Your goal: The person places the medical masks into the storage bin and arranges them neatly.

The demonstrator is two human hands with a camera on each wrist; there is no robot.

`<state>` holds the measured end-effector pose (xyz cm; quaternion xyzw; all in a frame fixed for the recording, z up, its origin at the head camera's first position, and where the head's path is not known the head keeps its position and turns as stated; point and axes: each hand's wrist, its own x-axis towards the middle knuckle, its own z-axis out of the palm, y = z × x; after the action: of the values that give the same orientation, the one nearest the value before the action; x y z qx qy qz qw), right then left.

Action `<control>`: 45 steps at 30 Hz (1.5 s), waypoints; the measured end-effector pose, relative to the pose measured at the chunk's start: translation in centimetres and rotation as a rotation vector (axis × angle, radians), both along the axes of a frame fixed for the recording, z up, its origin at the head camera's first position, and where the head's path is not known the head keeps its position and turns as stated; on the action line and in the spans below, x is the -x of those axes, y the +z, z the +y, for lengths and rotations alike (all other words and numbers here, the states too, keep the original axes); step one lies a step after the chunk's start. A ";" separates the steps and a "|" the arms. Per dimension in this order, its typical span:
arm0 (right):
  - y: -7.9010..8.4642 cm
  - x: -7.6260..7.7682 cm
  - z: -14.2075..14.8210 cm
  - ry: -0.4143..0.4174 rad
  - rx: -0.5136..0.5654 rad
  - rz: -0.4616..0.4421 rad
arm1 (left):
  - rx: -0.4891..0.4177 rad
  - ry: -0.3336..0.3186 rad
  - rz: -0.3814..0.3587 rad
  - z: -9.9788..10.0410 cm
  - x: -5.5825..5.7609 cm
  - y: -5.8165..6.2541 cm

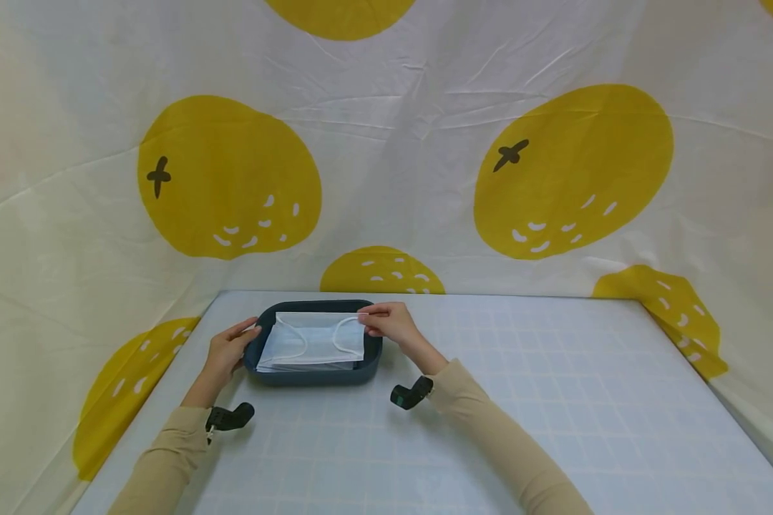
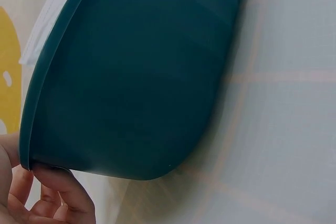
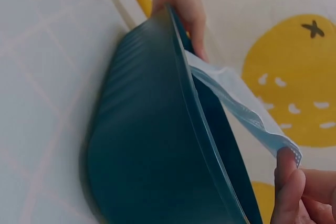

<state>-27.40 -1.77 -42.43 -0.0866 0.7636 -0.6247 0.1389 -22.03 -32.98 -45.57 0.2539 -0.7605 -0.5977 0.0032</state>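
A dark teal plastic bin (image 1: 312,379) with rounded corners stands at the far left of the table. Light blue face masks with white ear loops lie in it, the top face mask (image 1: 315,337) spread flat in the head view. My left hand (image 1: 224,355) grips the bin's left rim, a finger over the inside and others beneath the edge. At the right side, my right hand (image 1: 394,325) pinches a corner of the top mask between thumb and fingers. In the right wrist view that mask (image 3: 236,95) slants up out of the bin toward my fingertips.
A pale blue table cover (image 1: 554,400) with a grid pattern lies under the bin. Behind the table hangs a white curtain (image 1: 399,164) with large yellow fruit prints. A black wrist camera (image 1: 230,417) sits on the left wrist and another black camera (image 1: 412,393) on the right.
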 end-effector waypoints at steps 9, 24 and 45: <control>0.0 -0.1 -1.0 0.005 -0.011 -0.002 | -0.030 -0.002 0.005 0.2 -0.2 0.2; -0.2 0.2 -2.0 0.039 -0.038 0.052 | -0.003 -0.014 0.013 0.0 -0.2 0.0; -1.2 0.2 -2.4 -0.007 -0.092 0.140 | 0.032 -0.013 -0.005 -0.1 -0.1 -0.4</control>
<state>-27.56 -4.16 -43.58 -0.1211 0.7995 -0.5818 0.0869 -21.92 -33.08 -45.93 0.2505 -0.7714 -0.5850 0.0017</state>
